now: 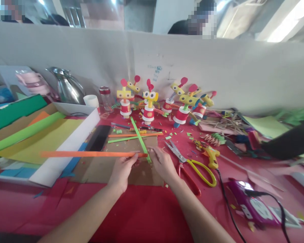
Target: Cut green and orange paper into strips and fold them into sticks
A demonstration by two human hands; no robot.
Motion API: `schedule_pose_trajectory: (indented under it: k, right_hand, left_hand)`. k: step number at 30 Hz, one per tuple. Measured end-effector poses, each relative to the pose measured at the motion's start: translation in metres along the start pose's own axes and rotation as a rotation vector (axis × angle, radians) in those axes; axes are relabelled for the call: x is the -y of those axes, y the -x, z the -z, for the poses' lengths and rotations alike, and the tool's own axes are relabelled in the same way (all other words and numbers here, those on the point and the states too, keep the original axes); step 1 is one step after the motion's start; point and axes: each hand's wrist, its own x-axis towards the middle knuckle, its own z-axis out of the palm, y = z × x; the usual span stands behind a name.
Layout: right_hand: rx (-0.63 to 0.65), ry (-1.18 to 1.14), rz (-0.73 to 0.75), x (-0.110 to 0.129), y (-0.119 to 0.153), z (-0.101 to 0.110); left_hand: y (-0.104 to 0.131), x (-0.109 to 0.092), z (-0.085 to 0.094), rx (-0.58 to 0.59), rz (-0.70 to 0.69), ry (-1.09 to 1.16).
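An orange paper strip [91, 154] stretches out to the left, its right end crossing the lower end of a green paper strip [139, 136]. My left hand [124, 168] pinches the orange strip near that crossing. On the other side, my right hand [162, 162] has its fingers closed at the joined ends of the two strips. Both hands are over a brown cardboard sheet [96, 170]. Another orange strip [121, 135] and another green strip [121, 139] lie at the sheet's far edge.
Several paper cup figures [149, 113] stand at the back. Scissors [197, 167], red-handled pliers [190, 180], a yellow glue gun [212, 157] and a purple device [255, 206] lie right. At left are a box of paper [44, 173], a phone [98, 137] and a metal jug [67, 87].
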Motion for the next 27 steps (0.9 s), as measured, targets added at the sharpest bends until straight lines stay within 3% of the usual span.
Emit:
schedule_pose_trajectory:
  k: [3,6,13,16,19,21,24,27]
  right_hand:
    - [0.093,-0.185,-0.076,0.000,0.004,-0.003]
    - [0.161,-0.171,-0.180,0.000,0.005,-0.005]
    - [0.254,-0.177,-0.259,0.001,0.004,-0.001]
    - [0.295,-0.284,-0.298,-0.002,0.005,-0.004]
    - [0.287,-0.380,-0.320,-0.005,0.007,-0.008]
    - [0.194,-0.320,-0.196,-0.005,0.010,-0.008]
    - [0.061,-0.071,0.186,-0.004,0.017,-0.003]
    - [0.070,0.206,0.445,0.000,0.021,0.002]
  left_hand:
    - [-0.007,-0.002,0.003,0.031,0.015,0.006]
    - [-0.004,-0.011,0.017,-0.040,-0.017,0.023]
    - [0.003,-0.069,0.086,-0.314,-0.257,0.111]
    - [0.005,-0.087,0.106,-0.331,-0.301,0.126]
    - [0.007,-0.097,0.112,-0.312,-0.373,0.202]
    - [0.005,-0.102,0.113,-0.292,-0.424,0.267]
    - [0.000,-0.109,0.118,-0.311,-0.484,0.244]
    - [0.001,-0.110,0.123,-0.429,-0.541,0.057]
